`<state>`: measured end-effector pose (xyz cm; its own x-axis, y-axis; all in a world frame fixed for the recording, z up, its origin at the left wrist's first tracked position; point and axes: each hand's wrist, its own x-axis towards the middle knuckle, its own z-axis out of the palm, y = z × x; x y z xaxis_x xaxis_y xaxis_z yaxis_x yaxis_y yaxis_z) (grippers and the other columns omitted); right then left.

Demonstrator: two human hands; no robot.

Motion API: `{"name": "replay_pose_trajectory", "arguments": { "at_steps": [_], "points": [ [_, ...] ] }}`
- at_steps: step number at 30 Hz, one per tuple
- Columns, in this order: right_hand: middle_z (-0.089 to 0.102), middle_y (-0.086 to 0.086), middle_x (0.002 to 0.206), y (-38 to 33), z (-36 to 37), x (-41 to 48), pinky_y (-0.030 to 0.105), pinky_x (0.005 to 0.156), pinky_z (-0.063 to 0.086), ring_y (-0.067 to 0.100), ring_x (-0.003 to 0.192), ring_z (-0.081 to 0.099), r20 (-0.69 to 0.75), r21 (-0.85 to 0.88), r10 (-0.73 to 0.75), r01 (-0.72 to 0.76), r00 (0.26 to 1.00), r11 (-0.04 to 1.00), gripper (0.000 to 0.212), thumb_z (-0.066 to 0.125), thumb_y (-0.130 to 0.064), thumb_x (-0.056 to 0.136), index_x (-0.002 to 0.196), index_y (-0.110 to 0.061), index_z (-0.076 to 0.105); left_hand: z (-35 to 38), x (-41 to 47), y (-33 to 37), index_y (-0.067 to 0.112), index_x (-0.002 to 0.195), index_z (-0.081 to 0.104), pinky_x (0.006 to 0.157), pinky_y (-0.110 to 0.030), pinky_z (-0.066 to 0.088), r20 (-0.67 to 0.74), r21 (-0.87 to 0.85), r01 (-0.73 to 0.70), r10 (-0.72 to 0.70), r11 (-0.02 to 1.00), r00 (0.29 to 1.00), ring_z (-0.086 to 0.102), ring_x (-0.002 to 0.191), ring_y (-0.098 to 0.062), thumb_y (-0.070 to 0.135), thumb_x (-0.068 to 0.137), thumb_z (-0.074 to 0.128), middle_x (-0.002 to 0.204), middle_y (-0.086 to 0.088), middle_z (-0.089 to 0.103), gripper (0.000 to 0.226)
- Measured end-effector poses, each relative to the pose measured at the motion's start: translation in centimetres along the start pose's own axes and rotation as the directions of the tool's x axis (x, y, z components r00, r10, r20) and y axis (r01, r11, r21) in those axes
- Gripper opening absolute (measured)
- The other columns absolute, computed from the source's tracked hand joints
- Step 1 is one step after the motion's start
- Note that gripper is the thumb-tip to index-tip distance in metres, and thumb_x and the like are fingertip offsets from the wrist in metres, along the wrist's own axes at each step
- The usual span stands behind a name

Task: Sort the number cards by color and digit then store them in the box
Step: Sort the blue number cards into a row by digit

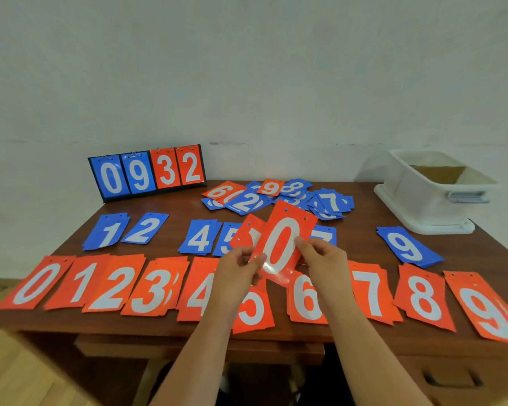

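Both hands hold red cards above the table's middle. My right hand (323,256) pinches a red 0 card (285,241) at its right edge, and my left hand (238,265) grips its lower left corner together with a second red card (248,232) fanned out behind it. A row of red card piles, 0 (35,284) through 9 (487,309), lines the near edge. Behind it lie blue piles: 1 (107,231), 2 (144,228), 4 (200,238), 5 partly hidden, 7 mostly hidden, 9 (405,246). An unsorted mixed heap (279,197) lies farther back.
A white plastic box (423,194) stands on its lid at the table's back right corner. A flip scoreboard (147,174) showing 0 9 3 2 stands at the back left against the wall. The wooden table (170,209) has a drawer at the lower right.
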<state>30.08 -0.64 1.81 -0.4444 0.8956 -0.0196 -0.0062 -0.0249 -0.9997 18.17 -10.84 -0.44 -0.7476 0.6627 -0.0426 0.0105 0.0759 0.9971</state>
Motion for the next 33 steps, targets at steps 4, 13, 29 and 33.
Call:
{"name": "replay_pose_trajectory", "arguments": {
  "at_steps": [4, 13, 29, 33],
  "points": [
    [0.076, 0.003, 0.087, 0.4, -0.1, -0.8, 0.029, 0.075, 0.060, 0.016, 0.081, 0.073, -0.070, 0.095, 0.057, -0.050, 0.996, 0.994, 0.012, 0.066, -0.019, 0.092, 0.097, -0.012, 0.075, -0.9, -0.4, -0.4, 0.015, 0.107, 0.066, 0.070, -0.033, 0.058, -0.094, -0.248, 0.104, -0.131, 0.963, 0.987, 0.075, 0.082, -0.020, 0.024, 0.093, 0.067, 0.096, -0.001, 0.077, 0.017],
    [0.074, 0.008, 0.090, 0.4, 1.4, -1.3, 0.026, 0.066, 0.058, 0.021, 0.089, 0.073, -0.117, 0.360, 0.170, -0.118, 0.978, 0.926, 0.036, 0.064, 0.002, 0.091, 0.123, -0.015, 0.059, -4.5, 0.2, -1.4, 0.023, 0.116, 0.055, 0.072, -0.036, 0.063, -0.312, -0.318, 0.134, -0.237, 0.939, 0.920, 0.073, 0.089, -0.017, 0.026, 0.093, 0.067, 0.111, -0.003, 0.070, 0.026],
    [0.068, 0.018, 0.100, 1.9, 17.0, -3.5, 0.046, 0.066, 0.060, 0.029, 0.075, 0.068, 0.306, -0.172, 0.171, -0.123, 0.936, 0.978, 0.022, 0.061, -0.009, 0.090, 0.111, -0.005, 0.060, -16.3, -2.2, -2.1, 0.021, 0.113, 0.062, 0.074, -0.031, 0.061, -0.325, -0.125, 0.075, -0.112, 0.989, 0.939, 0.074, 0.088, -0.016, 0.021, 0.096, 0.063, 0.106, -0.002, 0.075, 0.017],
    [0.068, 0.017, 0.088, 1.7, 21.9, -4.5, 0.049, 0.070, 0.060, 0.031, 0.074, 0.066, 0.373, -0.234, 0.101, -0.012, 0.923, 0.972, 0.014, 0.054, -0.011, 0.093, 0.092, 0.001, 0.063, -22.2, -1.6, -2.4, 0.024, 0.119, 0.062, 0.074, -0.029, 0.062, -0.386, -0.021, 0.108, -0.108, 0.994, 0.916, 0.074, 0.090, -0.012, 0.030, 0.096, 0.063, 0.110, 0.000, 0.073, 0.024]
  ]
}}
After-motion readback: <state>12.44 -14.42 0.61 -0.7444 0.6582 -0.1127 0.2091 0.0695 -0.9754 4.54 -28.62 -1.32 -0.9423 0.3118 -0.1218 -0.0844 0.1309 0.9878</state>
